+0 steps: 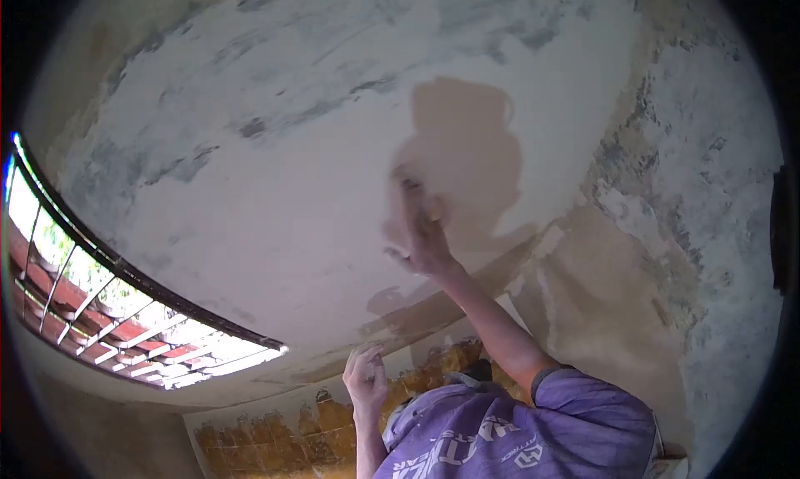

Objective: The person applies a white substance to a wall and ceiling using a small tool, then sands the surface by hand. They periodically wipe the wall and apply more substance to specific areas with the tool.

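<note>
My right hand [423, 233] is raised against the pale plastered surface [283, 204], at the edge of a damp-looking brown patch [471, 145]. Its fingers are blurred and seem bent around a small thing, dark at one end, that I cannot make out. Lower down, my left hand [365, 377] hangs in the air away from the surface, its fingers loosely curled and apart with nothing visible between them. A purple shirt [500, 437] with white lettering fills the bottom of the view.
A barred window [100, 304] lets in bright light at the left. Yellow-brown tiles [267, 441] line the lower wall. Rough grey and white patches [708, 162] cover the wall on the right, and a dark object [782, 229] stands at the far right edge.
</note>
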The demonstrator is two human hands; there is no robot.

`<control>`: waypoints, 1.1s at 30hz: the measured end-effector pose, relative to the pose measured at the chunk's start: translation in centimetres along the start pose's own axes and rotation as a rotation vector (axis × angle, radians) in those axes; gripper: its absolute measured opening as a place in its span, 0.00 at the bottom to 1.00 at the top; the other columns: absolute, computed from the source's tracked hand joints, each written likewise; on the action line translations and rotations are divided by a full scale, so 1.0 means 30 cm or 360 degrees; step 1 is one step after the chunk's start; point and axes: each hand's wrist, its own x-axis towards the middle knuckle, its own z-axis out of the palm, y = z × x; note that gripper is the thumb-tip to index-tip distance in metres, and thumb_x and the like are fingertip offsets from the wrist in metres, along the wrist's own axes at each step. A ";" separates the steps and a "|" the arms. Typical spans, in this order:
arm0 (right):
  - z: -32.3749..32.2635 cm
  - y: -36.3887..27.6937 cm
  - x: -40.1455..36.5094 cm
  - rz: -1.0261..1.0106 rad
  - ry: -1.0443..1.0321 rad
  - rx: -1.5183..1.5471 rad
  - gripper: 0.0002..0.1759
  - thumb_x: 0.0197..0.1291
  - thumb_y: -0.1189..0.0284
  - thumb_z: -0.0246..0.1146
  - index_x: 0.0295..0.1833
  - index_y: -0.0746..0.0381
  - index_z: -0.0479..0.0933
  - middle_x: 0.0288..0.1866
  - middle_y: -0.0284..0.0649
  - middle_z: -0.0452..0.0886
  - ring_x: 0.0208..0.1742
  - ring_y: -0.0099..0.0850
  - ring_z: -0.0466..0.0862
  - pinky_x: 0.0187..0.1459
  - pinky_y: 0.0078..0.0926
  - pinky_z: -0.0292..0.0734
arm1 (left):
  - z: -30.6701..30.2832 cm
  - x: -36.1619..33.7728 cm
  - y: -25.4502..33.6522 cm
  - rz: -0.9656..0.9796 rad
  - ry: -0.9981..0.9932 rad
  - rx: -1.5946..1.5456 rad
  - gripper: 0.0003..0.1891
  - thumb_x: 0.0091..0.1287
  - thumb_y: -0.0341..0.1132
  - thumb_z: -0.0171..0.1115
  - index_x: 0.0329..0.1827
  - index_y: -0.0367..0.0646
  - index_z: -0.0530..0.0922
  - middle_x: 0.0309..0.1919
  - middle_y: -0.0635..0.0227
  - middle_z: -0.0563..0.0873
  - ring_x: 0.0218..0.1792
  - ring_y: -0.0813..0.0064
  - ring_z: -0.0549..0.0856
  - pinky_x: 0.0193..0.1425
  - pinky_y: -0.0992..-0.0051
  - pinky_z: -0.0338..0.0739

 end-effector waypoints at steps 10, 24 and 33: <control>-0.066 0.421 -0.222 0.1340 0.1043 0.0113 0.32 0.76 0.58 0.44 0.78 0.64 0.53 0.76 0.46 0.63 0.75 0.41 0.65 0.73 0.48 0.47 | 0.063 -0.049 -0.022 0.0025 -0.0054 0.0085 0.10 0.62 0.16 0.58 0.41 0.36 0.83 0.41 0.58 0.89 0.40 0.65 0.87 0.47 0.72 0.79; -0.034 0.478 -0.316 0.0865 0.0532 -0.0079 0.46 0.72 0.48 0.40 0.81 0.68 0.32 0.66 0.49 0.68 0.67 0.34 0.69 0.72 0.53 0.34 | 0.293 0.059 -0.006 -0.0042 -0.0278 0.0076 0.12 0.62 0.15 0.55 0.41 0.37 0.83 0.42 0.58 0.89 0.47 0.61 0.87 0.54 0.67 0.79; 0.137 0.652 -0.609 0.2139 0.0892 0.0689 0.34 0.72 0.53 0.47 0.74 0.64 0.56 0.62 0.45 0.71 0.64 0.33 0.70 0.68 0.41 0.56 | 0.366 0.076 -0.020 -0.0060 -0.0392 0.0069 0.12 0.62 0.16 0.56 0.42 0.39 0.84 0.44 0.59 0.89 0.50 0.62 0.87 0.57 0.66 0.78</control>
